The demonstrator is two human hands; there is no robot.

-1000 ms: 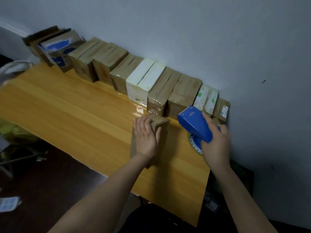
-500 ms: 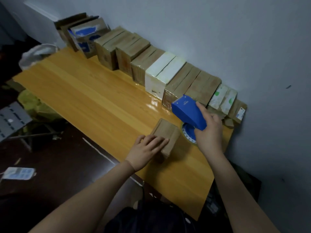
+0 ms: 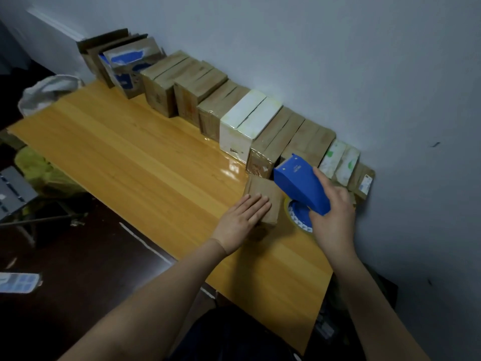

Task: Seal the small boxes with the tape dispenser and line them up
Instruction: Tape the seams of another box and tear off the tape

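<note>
Pressing a small box (image 3: 264, 198) flat-fingered, left hand (image 3: 240, 224).
Right hand (image 3: 334, 220) grips the blue tape dispenser (image 3: 299, 186), just beside the box's right edge.

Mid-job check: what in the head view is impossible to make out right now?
Head view only:
- Top seam of the small box: the left hand lies flat on it and the picture is soft; taped or not, cannot tell.
- The tape roll: mostly hidden by the blue tape dispenser and the right hand.
- Label on the end box of the row: too small and blurred to read.
</note>
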